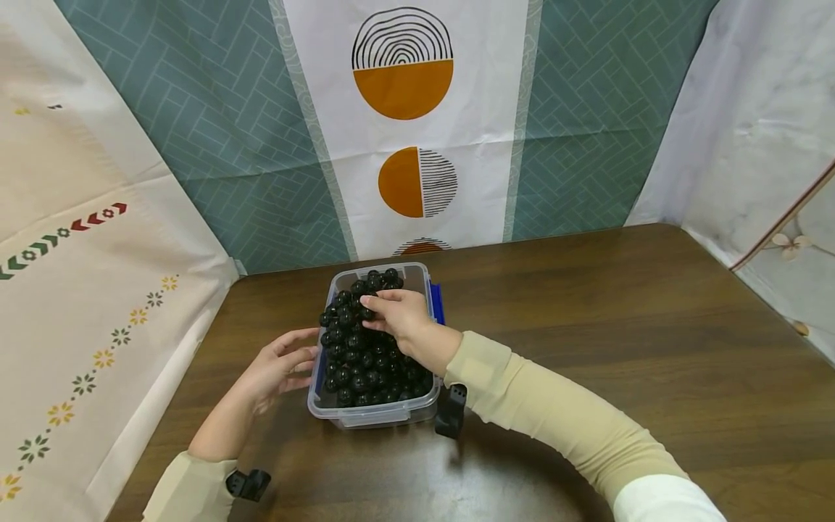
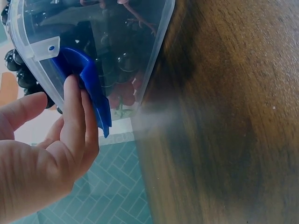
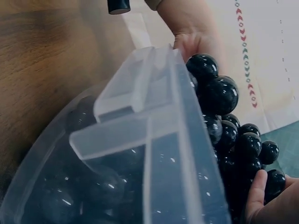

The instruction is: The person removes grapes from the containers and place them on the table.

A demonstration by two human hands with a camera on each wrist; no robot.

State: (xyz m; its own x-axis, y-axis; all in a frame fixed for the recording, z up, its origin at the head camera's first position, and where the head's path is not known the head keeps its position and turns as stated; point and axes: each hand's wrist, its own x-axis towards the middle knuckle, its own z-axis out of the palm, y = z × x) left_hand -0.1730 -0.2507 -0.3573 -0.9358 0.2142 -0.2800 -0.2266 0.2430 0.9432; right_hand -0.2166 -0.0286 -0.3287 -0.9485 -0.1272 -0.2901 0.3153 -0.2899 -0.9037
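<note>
A clear plastic container [image 1: 365, 418] stands on the table, heaped with shiny black grapes [image 1: 355, 357]. My right hand [image 1: 407, 319] reaches over its right rim and pinches a grape at the top of the heap. In the right wrist view, the thumb and a finger of that hand [image 3: 280, 200] lie on either side of one grape [image 3: 274, 184]. On the container's left side, my left hand [image 1: 277, 370] touches the blue latch [image 2: 91, 81] with fairly straight fingers, the thumb held apart. Stems and a reddish patch show through the container's wall.
The brown wooden table [image 1: 587, 326] extends to the right. Behind it hangs a green and white patterned cloth [image 1: 483, 109]. A cream cloth [image 1: 130, 304] borders the left side. Another blue latch [image 1: 437, 303] juts out on the container's right.
</note>
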